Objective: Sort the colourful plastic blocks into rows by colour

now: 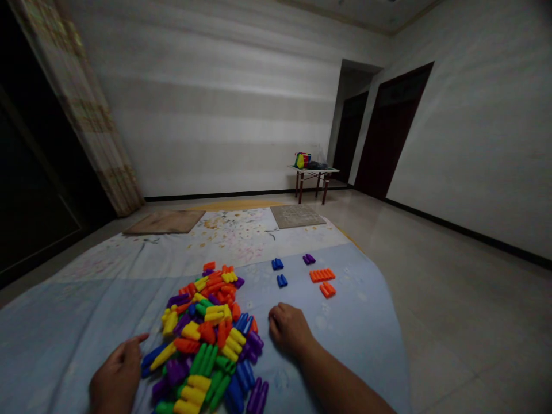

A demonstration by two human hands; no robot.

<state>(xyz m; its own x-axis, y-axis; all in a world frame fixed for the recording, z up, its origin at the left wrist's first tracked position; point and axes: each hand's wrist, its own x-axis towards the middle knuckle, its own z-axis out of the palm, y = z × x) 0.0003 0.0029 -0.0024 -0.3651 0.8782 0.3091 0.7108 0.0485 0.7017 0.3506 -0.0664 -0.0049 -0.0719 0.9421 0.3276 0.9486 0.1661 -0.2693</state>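
A heap of plastic bullet-shaped building blocks (207, 328) in yellow, orange, green, blue and purple lies on the blue cloth between my hands. My left hand (117, 371) is at the heap's left edge, index finger stretched out near a blue block (152, 356), and I see nothing in it. Right of the heap, my right hand (290, 326) rests low over the cloth with curled fingers; whatever they may hold is hidden. Beyond it sit small separate groups: two blue ones (278, 264), a purple one (309, 259), an orange row (322, 275) and a shorter orange group (328, 290).
The rounded table is covered by a blue and floral cloth (371, 322). At its far side lie a brown mat (166, 222) and a grey-brown mat (297, 217). A small table (314, 169) with colourful items stands by the back wall. A curtain (92, 115) hangs at left.
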